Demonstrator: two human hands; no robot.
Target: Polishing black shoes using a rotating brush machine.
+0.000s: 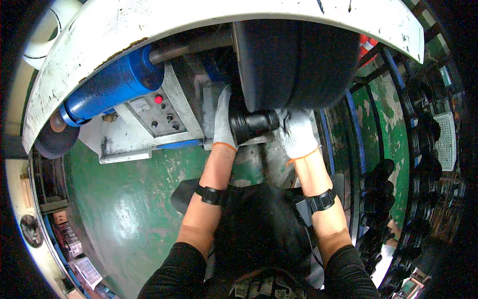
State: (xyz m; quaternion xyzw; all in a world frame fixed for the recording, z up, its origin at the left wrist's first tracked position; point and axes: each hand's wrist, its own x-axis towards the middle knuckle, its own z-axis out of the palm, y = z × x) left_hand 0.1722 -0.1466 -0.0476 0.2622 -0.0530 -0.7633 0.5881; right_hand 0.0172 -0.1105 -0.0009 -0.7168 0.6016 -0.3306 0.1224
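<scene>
A black cylindrical part (249,125) with ridged, shiny sides lies crosswise between my two gloved hands. My left hand (223,119), in a white glove with an orange cuff, closes against its wider left end. At its narrower right end, my right hand (298,134), gloved the same way, grips it with the fingers partly hidden. Just above the part is the wide black wheel (298,65) of a grinding or buffing machine. I cannot tell whether the part touches the wheel.
A white curved hood (199,15) arches over the wheel. To the left are a blue motor housing (112,92), a control panel (158,117) with a red button, and a smaller dark wheel (56,142). Racks of black parts (376,199) stand at right, beside a white basket (445,142).
</scene>
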